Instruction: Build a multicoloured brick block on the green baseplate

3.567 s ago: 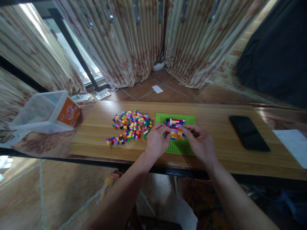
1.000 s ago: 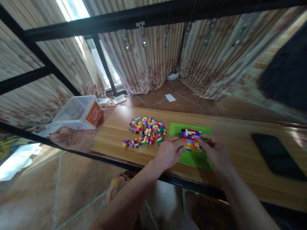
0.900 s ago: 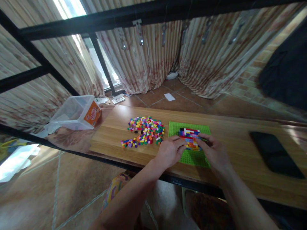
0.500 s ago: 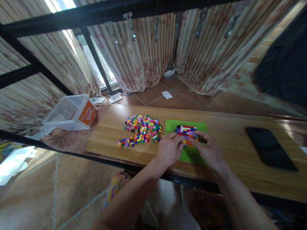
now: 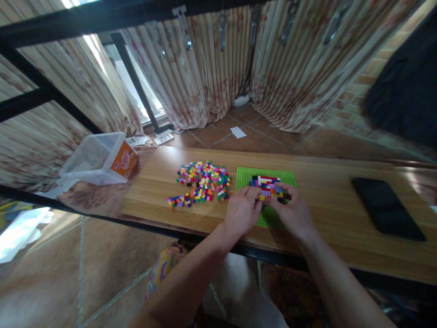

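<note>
A green studded baseplate (image 5: 246, 175) lies on the wooden table, carrying a block of multicoloured toy bricks (image 5: 268, 183) in tight rows. At the near left corner of the block is my left hand (image 5: 241, 208), its fingers curled and closed against the bricks. My right hand (image 5: 294, 212) bends round the near right side, thumb and fingers closed on the block's edge. The fingers hide part of the lower rows, and whether either hand pinches a single loose brick cannot be made out. Left of the baseplate spreads a pile of small loose bricks (image 5: 205, 180).
A black tablet or phone (image 5: 387, 207) lies on the table (image 5: 327, 182) at the right. Beyond the left end stands a clear plastic bin (image 5: 92, 159) with an orange label. A dark metal rail (image 5: 136, 20) crosses above, with curtains behind.
My right hand has shifted slightly left and down along the brick block, and a dark brick now shows beside its fingers. My left hand stays nearly in place.
</note>
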The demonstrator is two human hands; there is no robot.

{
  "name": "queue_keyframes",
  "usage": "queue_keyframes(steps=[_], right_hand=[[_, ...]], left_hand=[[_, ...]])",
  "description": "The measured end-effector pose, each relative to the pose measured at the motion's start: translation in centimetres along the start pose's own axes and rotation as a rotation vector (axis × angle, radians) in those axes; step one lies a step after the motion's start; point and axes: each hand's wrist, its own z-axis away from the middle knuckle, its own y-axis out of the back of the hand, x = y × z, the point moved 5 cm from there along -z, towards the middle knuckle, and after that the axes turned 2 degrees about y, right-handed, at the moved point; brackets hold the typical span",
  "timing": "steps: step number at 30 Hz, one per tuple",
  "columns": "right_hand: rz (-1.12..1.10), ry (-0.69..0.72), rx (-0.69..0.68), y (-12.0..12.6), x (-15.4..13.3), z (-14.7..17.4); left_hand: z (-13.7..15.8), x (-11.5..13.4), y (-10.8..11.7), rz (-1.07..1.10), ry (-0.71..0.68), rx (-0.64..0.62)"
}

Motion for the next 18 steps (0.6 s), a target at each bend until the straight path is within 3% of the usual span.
queue_keyframes(steps=[18], right_hand=[[-0.036,-0.008,0.016,-0.16,0.27,0.01]], left_hand=[[0.28,-0.15,-0.54,0.084,0.036,0.006]])
